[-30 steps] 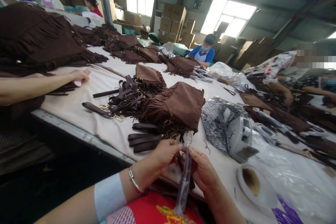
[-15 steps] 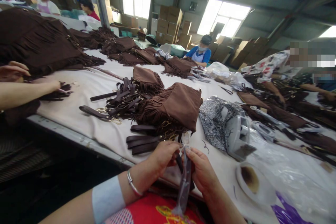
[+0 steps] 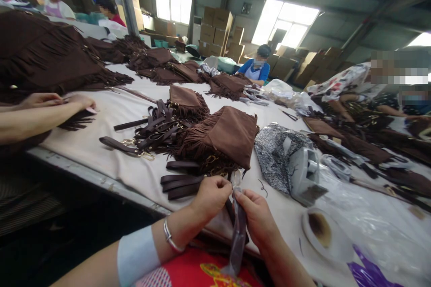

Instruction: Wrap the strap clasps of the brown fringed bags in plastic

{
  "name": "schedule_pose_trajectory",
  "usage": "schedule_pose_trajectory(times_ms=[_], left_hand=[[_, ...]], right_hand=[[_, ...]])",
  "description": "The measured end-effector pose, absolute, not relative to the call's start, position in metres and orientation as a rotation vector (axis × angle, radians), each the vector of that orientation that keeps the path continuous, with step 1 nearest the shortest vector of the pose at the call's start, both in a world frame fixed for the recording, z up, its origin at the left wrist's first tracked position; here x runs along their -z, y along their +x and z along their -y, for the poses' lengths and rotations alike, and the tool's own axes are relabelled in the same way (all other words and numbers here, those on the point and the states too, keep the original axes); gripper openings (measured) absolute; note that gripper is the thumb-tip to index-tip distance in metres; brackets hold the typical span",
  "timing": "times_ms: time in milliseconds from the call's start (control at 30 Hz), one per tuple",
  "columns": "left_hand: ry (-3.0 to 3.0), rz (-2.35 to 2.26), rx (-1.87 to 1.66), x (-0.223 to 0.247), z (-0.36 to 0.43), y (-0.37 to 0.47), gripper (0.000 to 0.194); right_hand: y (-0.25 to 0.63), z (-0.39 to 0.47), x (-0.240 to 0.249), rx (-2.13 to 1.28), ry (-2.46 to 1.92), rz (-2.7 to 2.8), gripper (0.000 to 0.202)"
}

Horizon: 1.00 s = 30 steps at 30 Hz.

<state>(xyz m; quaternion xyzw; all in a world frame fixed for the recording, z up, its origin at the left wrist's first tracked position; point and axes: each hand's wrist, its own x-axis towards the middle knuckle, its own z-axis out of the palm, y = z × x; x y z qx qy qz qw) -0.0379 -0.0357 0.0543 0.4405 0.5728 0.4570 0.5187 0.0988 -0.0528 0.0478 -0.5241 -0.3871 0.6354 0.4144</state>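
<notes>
My right hand (image 3: 254,213) pinches the upper part of a dark strap in a clear plastic sleeve (image 3: 237,237), which hangs down over the table's front edge. Just left of the sleeve's top, my left hand (image 3: 213,195) is closed, thumb against fingers; what it grips is too small to make out. A brown fringed bag (image 3: 232,136) lies right beyond both hands. Several folded dark straps (image 3: 182,184) rest beside my left hand, and a pile of straps with gold clasps (image 3: 158,125) lies farther left.
A white roll (image 3: 323,228), clear plastic film and a grey dispenser (image 3: 305,170) on patterned wrap are at the right. Another person's hands (image 3: 76,103) work at brown fringe on the left. Other people stand around the bag-strewn table (image 3: 128,166).
My left hand has drawn slightly back from the sleeve's top, its fingers more curled. The other person's hands at the left have moved right along the fringe.
</notes>
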Motion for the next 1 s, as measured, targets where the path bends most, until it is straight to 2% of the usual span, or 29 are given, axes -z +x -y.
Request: schedule_pose_trajectory(times_ms=[333,633,800,900,1000], left_hand=[[1.725,-1.49,-1.175,-0.058,0.035,-0.043,0.017],[1.688,-1.477,-1.25,-0.057,0.041,-0.04,0.022],[1.707,-1.211,-1.171,-0.061,0.053,-0.043,0.021],[1.54,-1.232,-1.124,-0.063,0.049,-0.049,0.021],[1.231,-1.281,-1.063,-0.062,0.035,-0.049,0.034]], right_hand=[[0.095,0.051,-0.062,-0.67,-1.625,1.791,0.029],[0.091,0.054,-0.054,0.129,-1.58,2.214,0.025],[0.095,0.054,-0.054,0.289,-1.567,2.279,0.02],[0.094,0.056,-0.056,0.33,-1.58,2.298,0.019],[0.091,0.06,-0.058,0.319,-1.564,2.287,0.02]])
